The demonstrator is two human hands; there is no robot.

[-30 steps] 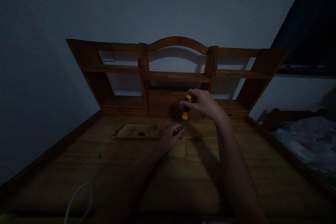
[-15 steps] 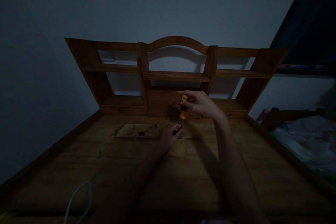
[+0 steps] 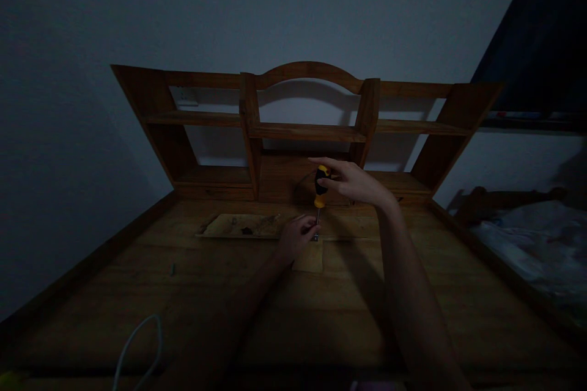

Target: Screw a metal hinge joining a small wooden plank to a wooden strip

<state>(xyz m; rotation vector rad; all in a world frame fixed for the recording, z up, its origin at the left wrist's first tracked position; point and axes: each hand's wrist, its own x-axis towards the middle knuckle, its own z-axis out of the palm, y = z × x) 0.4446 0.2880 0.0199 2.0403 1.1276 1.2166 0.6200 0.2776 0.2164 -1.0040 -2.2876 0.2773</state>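
A yellow-and-black screwdriver stands nearly upright over the wooden desktop, its shaft pointing down. My right hand holds its handle from the right, with the thumb and fingers around the upper part and one finger stretched out past the top. Lower down, my left hand is closed, thumb and fingertips pinched at the bottom of the shaft. Just below these fingertips sits a small metal piece, at the edge of a thin wooden board. A pale square wood piece lies in front of it. The screwdriver's tip is hidden.
A wooden shelf unit rises at the back of the desktop against the wall. A small peg-like piece lies at the left. A white cable loop is at the front left. White bedding lies beyond the right edge.
The screwdriver handle has turned slightly in my right hand, with more of its black side showing now. My left hand stays in place at the shaft.
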